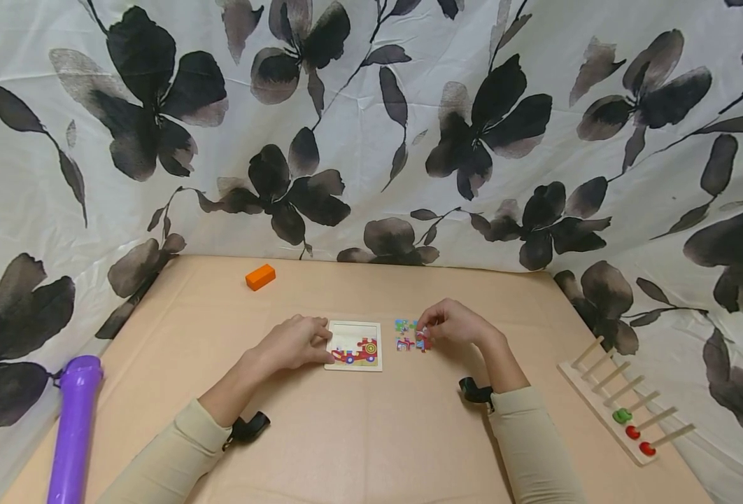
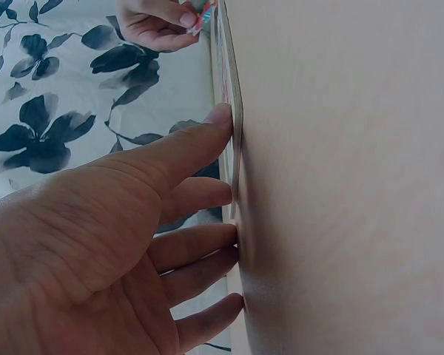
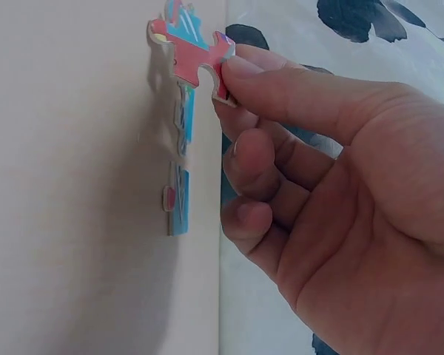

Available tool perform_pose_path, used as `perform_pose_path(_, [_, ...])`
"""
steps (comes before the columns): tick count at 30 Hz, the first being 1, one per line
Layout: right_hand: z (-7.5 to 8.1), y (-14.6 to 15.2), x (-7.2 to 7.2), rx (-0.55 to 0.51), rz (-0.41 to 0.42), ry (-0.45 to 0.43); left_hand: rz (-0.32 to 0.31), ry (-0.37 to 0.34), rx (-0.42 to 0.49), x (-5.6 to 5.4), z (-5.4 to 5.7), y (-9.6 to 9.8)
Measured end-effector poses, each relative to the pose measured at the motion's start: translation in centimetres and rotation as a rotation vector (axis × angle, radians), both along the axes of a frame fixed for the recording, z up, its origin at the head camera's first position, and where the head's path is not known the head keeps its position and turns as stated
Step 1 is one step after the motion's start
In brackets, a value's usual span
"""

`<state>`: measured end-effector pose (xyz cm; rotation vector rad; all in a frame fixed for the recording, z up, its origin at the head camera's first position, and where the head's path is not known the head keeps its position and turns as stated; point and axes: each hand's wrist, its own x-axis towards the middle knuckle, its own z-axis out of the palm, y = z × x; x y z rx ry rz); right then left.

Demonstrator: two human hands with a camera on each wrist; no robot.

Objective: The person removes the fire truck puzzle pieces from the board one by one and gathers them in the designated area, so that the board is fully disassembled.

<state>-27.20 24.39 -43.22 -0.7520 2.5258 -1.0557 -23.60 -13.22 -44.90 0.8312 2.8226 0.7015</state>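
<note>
A small framed jigsaw puzzle [image 1: 376, 332] lies mid-table, its lower part showing a red tractor picture. At its left edge rests my left hand [image 1: 292, 341], the thumb [image 2: 220, 118] touching the frame's side and the other fingers fairly straight, tips near the tabletop. My right hand [image 1: 462, 325] pinches a red and blue jigsaw piece [image 3: 189, 55] between thumb and fingers, tilted up from the table. More loose jigsaw pieces [image 1: 404, 344] lie together between the frame and my right hand; that hand partly hides the group.
An orange block [image 1: 261, 277] sits at the back left. A purple tube [image 1: 77, 427] stands at the left front edge. On the right is a wooden board with pegs [image 1: 604, 406], bearing red and green beads. A floral cloth [image 1: 371, 154] hangs behind the table.
</note>
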Motion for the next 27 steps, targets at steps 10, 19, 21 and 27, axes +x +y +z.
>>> perform_pose_path(10, [-0.71, -0.13, -0.16, 0.048, -0.021, 0.016, -0.003, 0.006, 0.000, 0.02, 0.01, 0.01])
perform_pose_path(19, [-0.34, -0.53, 0.23, 0.074, -0.047, 0.002, 0.002, 0.004, -0.003, 0.00, -0.04, 0.03])
perform_pose_path(21, [-0.42, -0.53, 0.16, 0.079, -0.053, -0.002, 0.003, 0.002, -0.003, 0.01, -0.03, 0.03])
perform_pose_path(27, [-0.40, -0.49, 0.21, 0.094, -0.054, 0.006, 0.002, 0.003, -0.006, 0.02, -0.02, 0.01])
